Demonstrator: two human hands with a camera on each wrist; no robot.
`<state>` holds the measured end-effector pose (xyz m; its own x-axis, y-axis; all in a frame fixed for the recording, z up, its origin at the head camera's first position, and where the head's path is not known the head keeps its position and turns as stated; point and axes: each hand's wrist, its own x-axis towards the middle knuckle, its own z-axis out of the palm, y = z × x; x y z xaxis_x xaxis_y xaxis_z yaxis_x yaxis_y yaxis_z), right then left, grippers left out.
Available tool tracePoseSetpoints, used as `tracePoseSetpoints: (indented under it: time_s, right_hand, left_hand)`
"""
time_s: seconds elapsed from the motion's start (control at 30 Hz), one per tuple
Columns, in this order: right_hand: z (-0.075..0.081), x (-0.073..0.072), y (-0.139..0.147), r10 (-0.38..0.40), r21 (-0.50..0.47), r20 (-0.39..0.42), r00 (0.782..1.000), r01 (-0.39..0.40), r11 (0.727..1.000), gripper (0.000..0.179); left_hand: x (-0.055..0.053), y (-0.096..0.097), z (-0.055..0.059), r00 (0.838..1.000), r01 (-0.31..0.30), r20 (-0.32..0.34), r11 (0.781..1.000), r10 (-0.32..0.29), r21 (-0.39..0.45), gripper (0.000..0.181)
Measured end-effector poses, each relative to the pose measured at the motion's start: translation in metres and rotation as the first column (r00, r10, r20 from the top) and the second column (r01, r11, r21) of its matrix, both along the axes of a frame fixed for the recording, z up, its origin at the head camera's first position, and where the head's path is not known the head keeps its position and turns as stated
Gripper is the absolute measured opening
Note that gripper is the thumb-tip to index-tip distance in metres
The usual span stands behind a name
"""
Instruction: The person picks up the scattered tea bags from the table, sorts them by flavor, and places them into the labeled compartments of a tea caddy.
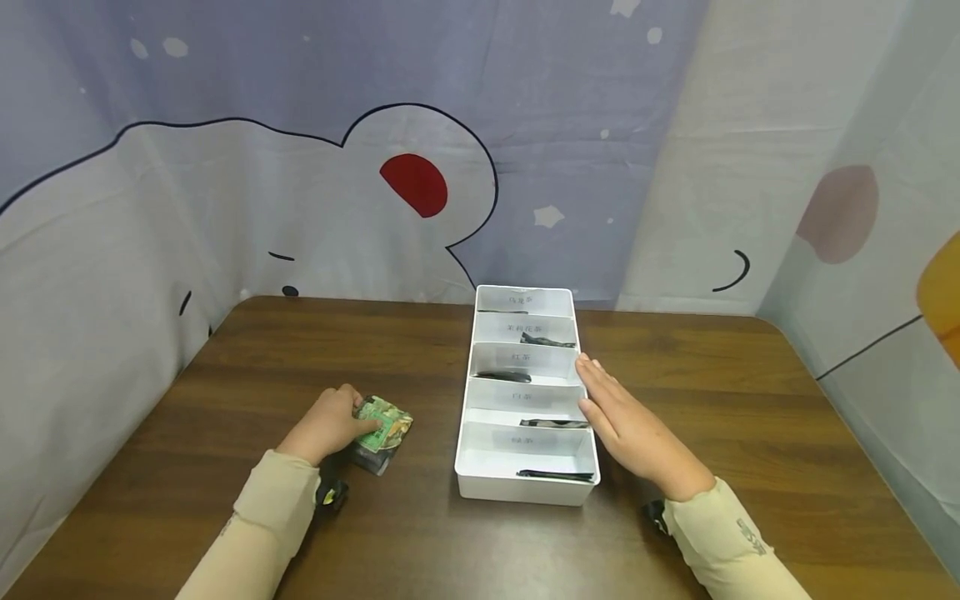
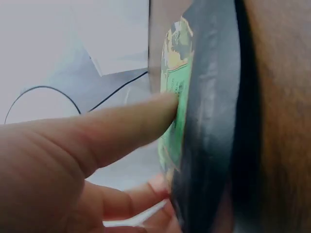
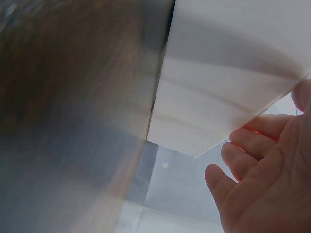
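On the left of the table, my left hand (image 1: 330, 425) pinches a green patterned sachet (image 1: 384, 423), its thumb across the printed face and its fingers at the edge. A dark sachet (image 1: 375, 460) shows beneath the green one, and in the left wrist view its black side (image 2: 211, 121) stands close to the wood. My right hand (image 1: 637, 421) rests with straight fingers along the right rim of a white divided box (image 1: 517, 490). Seen from the right wrist, those fingers lie at the upper edge of the box's outer wall (image 3: 209, 82).
Several compartments with printed labels run away from me in the box, holding thin dark packets such as the front one (image 1: 555, 476). The brown wooden table (image 1: 262, 350) ends at a patterned curtain (image 1: 570, 125) behind and at both sides.
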<state>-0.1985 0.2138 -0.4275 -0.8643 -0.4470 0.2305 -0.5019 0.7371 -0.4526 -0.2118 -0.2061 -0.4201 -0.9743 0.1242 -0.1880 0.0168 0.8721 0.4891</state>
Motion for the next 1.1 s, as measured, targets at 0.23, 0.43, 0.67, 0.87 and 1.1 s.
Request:
tracePoseSetpoints:
  time_s: [0.23,0.43,0.67,0.87,1.1]
  right_hand:
    - [-0.001,0.000,0.001,0.000,-0.001,-0.003,1.000,0.000,1.000,0.057]
    - [-0.001,0.000,0.000,-0.002,0.004,0.003,1.000,0.002,1.000,0.057]
    - [-0.001,0.000,0.001,-0.002,0.002,-0.003,1.000,0.002,1.000,0.057]
    - [-0.001,0.000,0.002,-0.008,0.005,-0.005,1.000,0.008,1.000,0.057]
    - [-0.001,0.000,0.000,0.000,0.008,-0.016,1.000,0.000,1.000,0.057]
  left_hand:
    - [-0.007,-0.002,-0.003,0.998,-0.026,-0.056,0.989,0.035,0.144,0.024]
    - [-0.009,-0.004,-0.005,0.988,-0.055,-0.124,0.965,0.090,0.258,0.024]
    - [-0.013,-0.002,-0.005,0.971,-0.053,-0.193,0.918,0.139,0.393,0.024]
    - [-0.014,0.006,-0.005,0.963,-0.055,-0.209,0.880,0.172,0.472,0.025]
    - [-0.015,0.013,-0.005,0.959,-0.097,-0.175,0.838,0.223,0.537,0.029]
